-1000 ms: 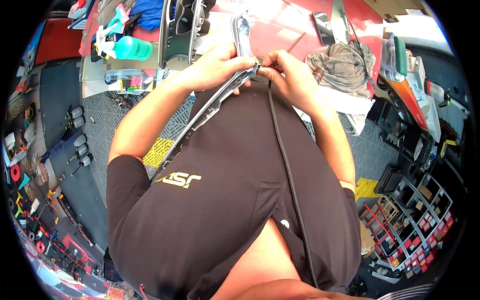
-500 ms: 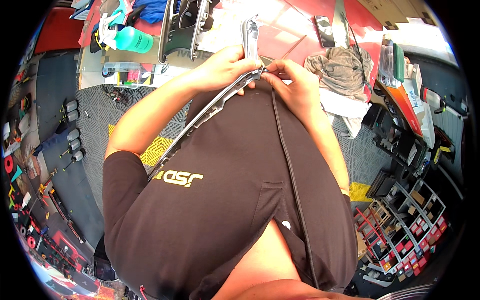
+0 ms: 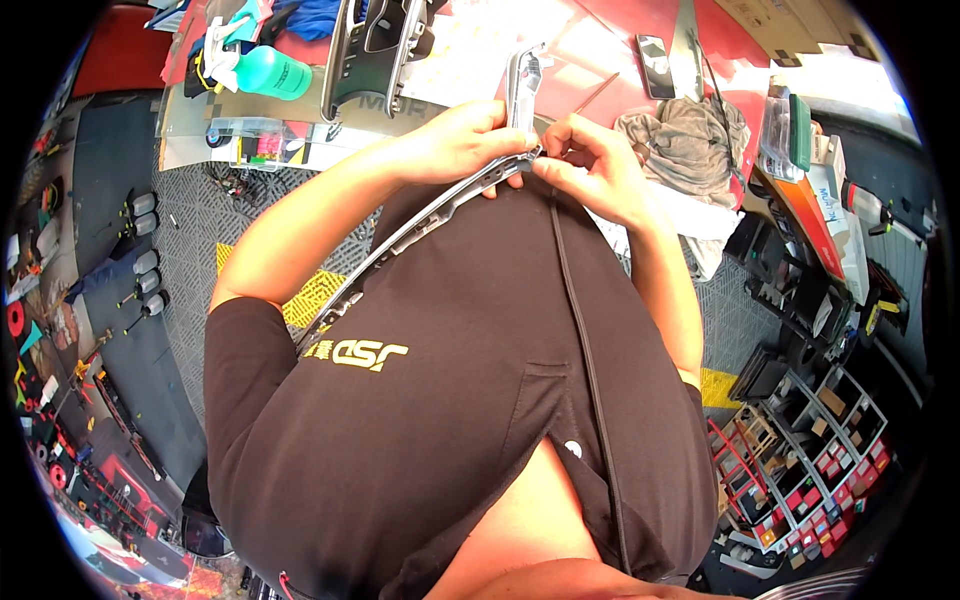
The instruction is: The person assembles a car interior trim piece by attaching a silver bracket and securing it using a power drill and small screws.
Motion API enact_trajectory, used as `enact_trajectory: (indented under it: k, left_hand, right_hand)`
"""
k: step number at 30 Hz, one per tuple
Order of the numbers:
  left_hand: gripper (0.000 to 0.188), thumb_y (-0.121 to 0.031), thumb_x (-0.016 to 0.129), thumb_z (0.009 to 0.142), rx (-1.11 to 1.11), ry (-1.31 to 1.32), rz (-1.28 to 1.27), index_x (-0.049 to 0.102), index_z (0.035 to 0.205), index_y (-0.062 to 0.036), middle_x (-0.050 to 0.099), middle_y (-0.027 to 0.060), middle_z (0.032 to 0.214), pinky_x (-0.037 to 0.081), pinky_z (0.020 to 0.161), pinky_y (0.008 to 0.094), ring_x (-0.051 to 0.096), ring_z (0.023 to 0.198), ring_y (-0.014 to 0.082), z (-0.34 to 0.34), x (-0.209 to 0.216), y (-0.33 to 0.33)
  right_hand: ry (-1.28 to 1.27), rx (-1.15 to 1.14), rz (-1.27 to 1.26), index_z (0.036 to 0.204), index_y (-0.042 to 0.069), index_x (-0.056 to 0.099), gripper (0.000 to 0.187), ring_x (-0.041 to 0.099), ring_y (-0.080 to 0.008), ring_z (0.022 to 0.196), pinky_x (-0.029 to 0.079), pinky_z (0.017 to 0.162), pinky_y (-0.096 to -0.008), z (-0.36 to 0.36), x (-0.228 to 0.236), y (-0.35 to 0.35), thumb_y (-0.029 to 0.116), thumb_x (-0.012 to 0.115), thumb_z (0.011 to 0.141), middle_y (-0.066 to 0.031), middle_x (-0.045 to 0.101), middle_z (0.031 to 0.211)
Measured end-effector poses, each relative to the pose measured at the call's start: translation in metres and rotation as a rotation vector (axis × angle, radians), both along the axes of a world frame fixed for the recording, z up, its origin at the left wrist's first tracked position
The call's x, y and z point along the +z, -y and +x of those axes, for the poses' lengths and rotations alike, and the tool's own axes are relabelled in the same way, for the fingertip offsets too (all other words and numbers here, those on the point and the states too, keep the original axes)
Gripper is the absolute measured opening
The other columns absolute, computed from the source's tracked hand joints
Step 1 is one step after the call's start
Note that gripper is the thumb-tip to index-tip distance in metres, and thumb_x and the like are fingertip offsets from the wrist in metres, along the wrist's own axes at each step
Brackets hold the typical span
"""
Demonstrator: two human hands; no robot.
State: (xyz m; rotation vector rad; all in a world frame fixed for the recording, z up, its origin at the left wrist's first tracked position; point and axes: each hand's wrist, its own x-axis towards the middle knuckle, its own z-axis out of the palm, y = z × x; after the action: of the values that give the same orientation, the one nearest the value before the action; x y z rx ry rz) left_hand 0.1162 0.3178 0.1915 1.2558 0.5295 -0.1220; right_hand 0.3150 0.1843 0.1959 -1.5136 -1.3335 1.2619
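Observation:
A long, bent grey-and-silver trim strip (image 3: 425,217) leans across my front, its lower end at my left upper arm. My left hand (image 3: 465,142) grips it at the bend, where a short silver end piece points up over the table. At that same corner my right hand (image 3: 597,165) has thumb and forefinger pinched together. From below those fingers a thin black strip (image 3: 580,330) hangs down over my dark shirt. The exact contact at the fingertips is too small to make out.
The red-topped table (image 3: 640,20) ahead bears a dark plastic panel (image 3: 372,70), a green spray bottle (image 3: 272,75), a phone (image 3: 655,68) and a crumpled grey cloth (image 3: 690,145). A clear parts box (image 3: 245,140) is at its near left edge. Shelving (image 3: 810,460) stands at right.
Both hands and the bent corner of the trim strip have shifted slightly right and toward me. The right fingers remain pinched at the corner.

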Motion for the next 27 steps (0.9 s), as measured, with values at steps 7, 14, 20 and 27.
enact_trajectory:
  k: [7,14,20,27]
  left_hand:
    - [0.032,-0.03,0.053,0.107,-0.023,0.033,0.021,0.056,0.117,-0.0001,0.064,0.0078,0.103,0.06,0.061,0.0275,0.069,0.085,0.0137,0.002,0.0,0.0]
    - [0.031,-0.03,0.053,0.106,-0.007,0.027,0.09,0.058,0.114,-0.0008,0.067,0.0073,0.103,0.059,0.063,0.0278,0.068,0.085,0.0124,0.005,0.012,0.0]
    - [0.031,-0.029,0.052,0.107,-0.048,0.033,0.127,0.058,0.114,0.0001,0.067,0.0077,0.103,0.059,0.062,0.0279,0.068,0.085,0.0129,0.007,0.013,-0.002]
    - [0.028,-0.024,0.05,0.108,-0.102,0.062,0.106,0.054,0.117,0.0032,0.065,0.0095,0.102,0.058,0.06,0.0265,0.069,0.084,0.0149,0.008,0.015,-0.004]
  right_hand:
    - [-0.41,-0.007,-0.158,0.096,0.005,0.061,0.015,0.062,-0.0075,0.081,0.054,0.071,-0.0252,0.008,-0.012,-0.006,0.01,0.074,0.091,-0.0001,0.064,0.091]
    - [-0.415,-0.091,-0.25,0.102,0.005,0.061,0.015,0.064,-0.0086,0.084,0.056,0.073,-0.0275,0.002,-0.001,-0.01,0.007,0.067,0.089,-0.0009,0.066,0.094]
    - [-0.568,-0.161,-0.32,0.104,0.005,0.063,0.014,0.067,-0.0108,0.084,0.058,0.074,-0.0284,0.004,-0.009,-0.005,0.005,0.066,0.09,-0.003,0.068,0.094]
    - [-0.771,-0.189,-0.421,0.103,0.004,0.064,0.013,0.073,-0.0143,0.088,0.058,0.076,-0.0234,0.007,-0.023,-0.003,0.005,0.067,0.09,-0.0053,0.071,0.094]
